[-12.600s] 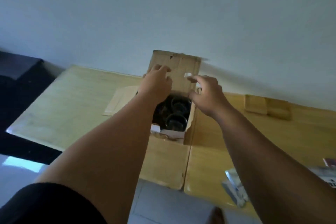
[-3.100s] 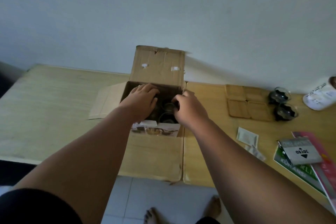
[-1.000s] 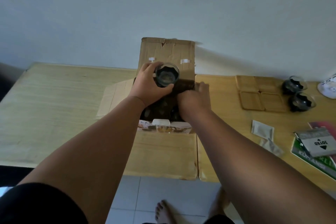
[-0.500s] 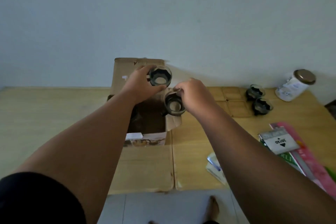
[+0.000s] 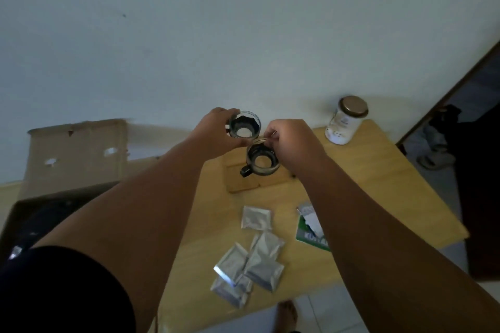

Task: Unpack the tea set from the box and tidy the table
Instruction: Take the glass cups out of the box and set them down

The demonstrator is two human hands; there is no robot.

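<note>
So the person has a cup in each hand here. The left hand [image 5: 216,131] is wrapped around a glass tea cup [image 5: 244,127], fingers curled round the far side, holding it up in the air over the back of the table [image 5: 378,184]. The right hand [image 5: 293,140] pinches the rim of a second glass cup [image 5: 262,161] with thumb and fingertips. That one hangs a bit lower, just beside the first, with the rims pretty much touching. Both cups are clear glass with a dark band inside, and the lower one has a dark handle [image 5: 244,171] poking out toward the lower left. It's right over the wooden coasters [image 5: 243,182] lying flat on the table, but can't tell from this angle whether it actually touches them.

The cardboard box [image 5: 75,149] is off to the left, open, with its back flap standing upright. The inside is too dark to make out much. Nearer the person, a lone sachet [image 5: 255,217] lies not far from the coasters, and a loose pile of silver foil sachets [image 5: 254,265] overlaps by the front edge. A green booklet [image 5: 311,239] lies to their right, partly hidden under the right forearm. A white jar with a metal lid [image 5: 345,123] stands upright at the far right corner of the table. A black sleeve [image 5: 67,292] covers the left upper arm, and a bare foot [image 5: 287,313] shows on the tiled floor below the table's edge.
</note>
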